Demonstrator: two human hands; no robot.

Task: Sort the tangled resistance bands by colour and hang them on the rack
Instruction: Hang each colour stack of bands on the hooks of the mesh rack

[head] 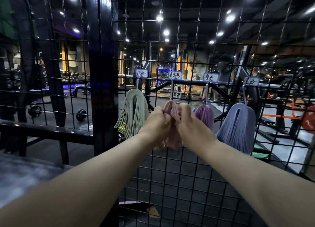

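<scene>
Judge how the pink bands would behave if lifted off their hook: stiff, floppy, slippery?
Probably floppy: the pink bands drape and hang in loose strands below the left hand and right hand gripping them. Likely light: a thin hook carries the larger blue bands. Separate loops may slide apart unless gathered.

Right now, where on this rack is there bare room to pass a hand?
Bare mesh above the labels and below the bundles. Crowded along the hooks: green bands, pink bands gripped by left hand and right hand, purple bands, blue bands.
</scene>
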